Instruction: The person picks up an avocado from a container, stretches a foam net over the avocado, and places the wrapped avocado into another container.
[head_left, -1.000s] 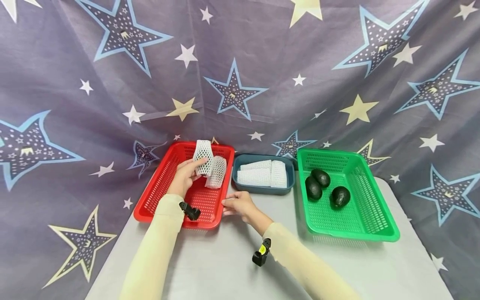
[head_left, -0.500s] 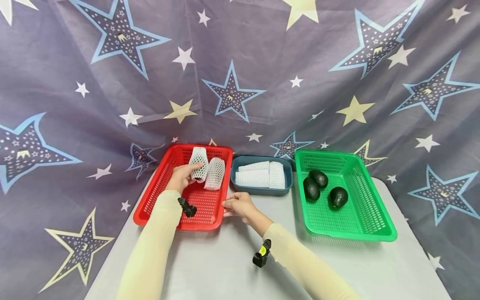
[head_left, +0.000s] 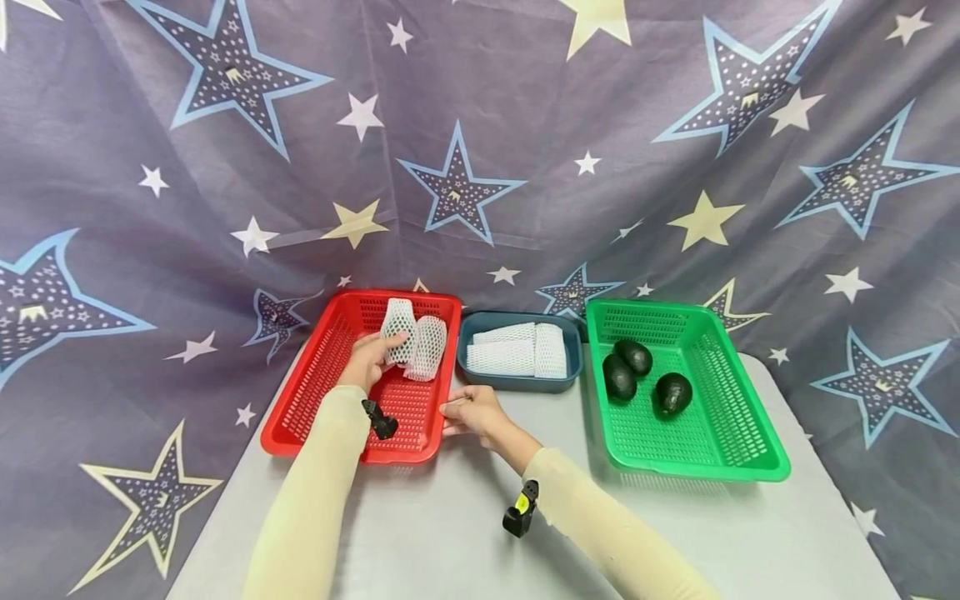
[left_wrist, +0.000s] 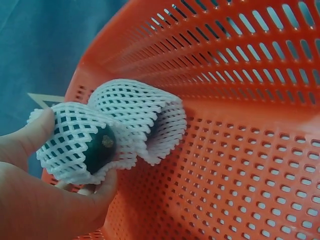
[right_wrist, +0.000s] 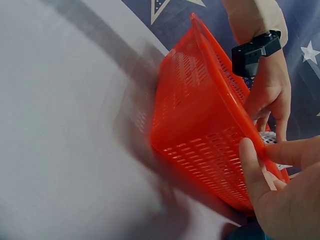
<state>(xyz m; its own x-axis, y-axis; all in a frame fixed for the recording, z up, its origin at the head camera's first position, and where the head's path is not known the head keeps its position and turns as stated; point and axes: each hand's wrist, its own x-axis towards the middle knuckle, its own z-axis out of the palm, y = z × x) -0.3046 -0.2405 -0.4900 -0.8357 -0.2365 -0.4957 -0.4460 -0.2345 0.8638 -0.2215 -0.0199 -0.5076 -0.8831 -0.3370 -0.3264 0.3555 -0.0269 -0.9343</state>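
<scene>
My left hand (head_left: 366,358) is inside the red basket (head_left: 405,437), gripping an avocado in a white foam net (left_wrist: 75,142). Thumb and fingers lie on opposite sides of it, and the avocado's dark end shows at the net's opening. Against it lies a second netted avocado (left_wrist: 132,112) on the basket's far right side. My right hand (head_left: 476,412) holds the basket's right rim, with its thumb (right_wrist: 250,160) against the outer wall in the right wrist view.
A blue tray (head_left: 521,383) with several white foam nets (head_left: 510,350) stands right of the red basket. Farther right, a green basket (head_left: 705,471) holds 3 bare avocados (head_left: 672,393). A starry cloth (head_left: 450,83) hangs behind the table (head_left: 442,533).
The left hand has lowered the netted avocado into the red basket, beside the other netted one. The right hand has stayed at the rim. The head view has shifted slightly.
</scene>
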